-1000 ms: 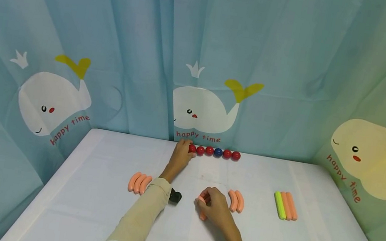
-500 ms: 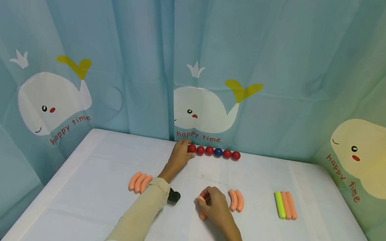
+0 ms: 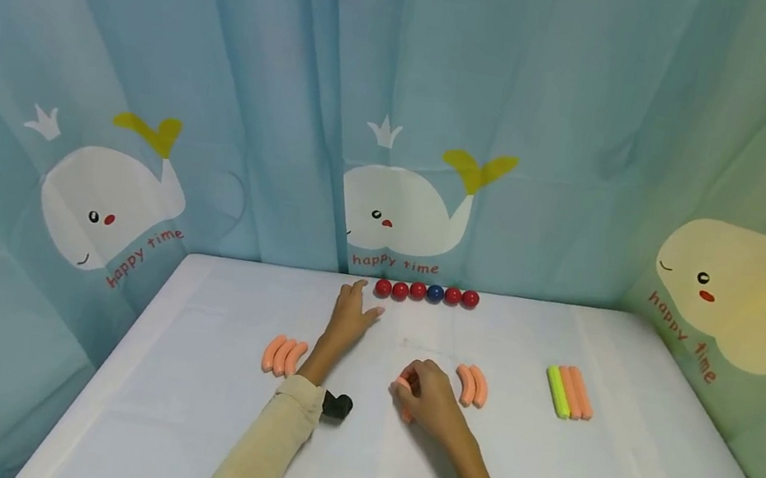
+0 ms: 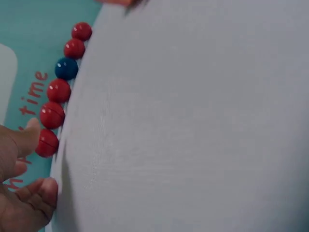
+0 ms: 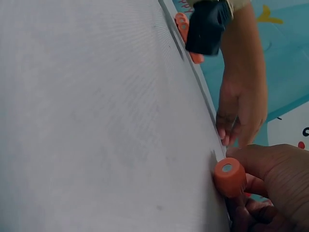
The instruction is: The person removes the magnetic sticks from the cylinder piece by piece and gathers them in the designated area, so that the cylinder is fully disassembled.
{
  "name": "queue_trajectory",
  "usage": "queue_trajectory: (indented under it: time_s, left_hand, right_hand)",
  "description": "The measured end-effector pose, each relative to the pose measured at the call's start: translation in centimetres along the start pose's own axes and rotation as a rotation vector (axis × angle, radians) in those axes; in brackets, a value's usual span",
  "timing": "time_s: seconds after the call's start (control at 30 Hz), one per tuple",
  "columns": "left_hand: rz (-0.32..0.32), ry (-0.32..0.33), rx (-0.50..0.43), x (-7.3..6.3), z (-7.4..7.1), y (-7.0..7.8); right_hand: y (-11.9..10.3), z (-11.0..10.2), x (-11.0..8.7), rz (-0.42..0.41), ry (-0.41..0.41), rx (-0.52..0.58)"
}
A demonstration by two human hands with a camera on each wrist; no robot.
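My left hand (image 3: 347,321) is at the back edge of the table, thumb and fingers spread apart with nothing between them. Just beyond its fingertips is the leftmost red ball (image 4: 47,143), the end of a row of glossy red balls with one blue ball (image 3: 435,294) among them. In the middle of the table, my right hand (image 3: 435,398) pinches a toy sausage (image 5: 230,177) between thumb and fingers. A small grey disc shows on the sausage's end in the right wrist view; the fingers hide part of its length.
Three curved sausages (image 3: 284,356) lie beside the left forearm, and two more sausages (image 3: 472,386) lie right of the right hand. Farther right sit a lime-green stick (image 3: 558,392) and two orange sticks (image 3: 576,393). A whale-print curtain (image 3: 541,239) hangs behind the white table (image 3: 176,407).
My left thumb and fingers have come off the leftmost red ball, and the hand has drawn slightly back and spread. My right hand keeps its pinch on the sausage. The head view has shifted slightly.
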State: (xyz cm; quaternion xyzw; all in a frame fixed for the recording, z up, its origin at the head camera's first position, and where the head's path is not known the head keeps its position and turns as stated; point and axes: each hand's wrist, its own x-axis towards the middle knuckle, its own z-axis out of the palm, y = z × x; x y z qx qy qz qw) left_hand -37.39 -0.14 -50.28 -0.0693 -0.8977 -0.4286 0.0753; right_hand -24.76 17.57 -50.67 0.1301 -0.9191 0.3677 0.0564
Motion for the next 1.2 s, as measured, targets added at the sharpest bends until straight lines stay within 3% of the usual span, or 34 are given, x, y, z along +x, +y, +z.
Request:
queue_trajectory:
  time_s: [0.23, 0.4, 0.53, 0.8, 0.93, 1.2]
  left_hand:
    - [-0.002, -0.045, -0.001, -2.4, -1.5, 0.6]
    - [-0.029, -0.117, 0.014, -4.0, -2.1, 1.1]
    - [-0.012, -0.160, 0.006, -4.8, -2.4, 1.4]
    - [-0.028, -0.187, -0.053, -7.0, -2.0, 1.8]
    - [-0.004, -0.184, -0.050, -8.3, -1.8, 1.6]
    - [0.103, -0.196, 0.014, -10.5, -2.0, 1.1]
  right_hand:
    - [-0.7, -0.2, 0.4, -0.025, -0.007, -0.014]
    - [-1.4, -0.5, 0.5, -0.026, -0.011, -0.040]
    - [-2.0, -0.9, 0.4, 0.017, -0.020, -0.075]
    - [-2.8, -1.7, -0.4, 0.125, -0.039, -0.136]
    - [-2.7, -1.7, -0.5, 0.165, -0.017, -0.147]
    - [-1.9, -1.3, -0.8, 0.191, 0.039, -0.180]
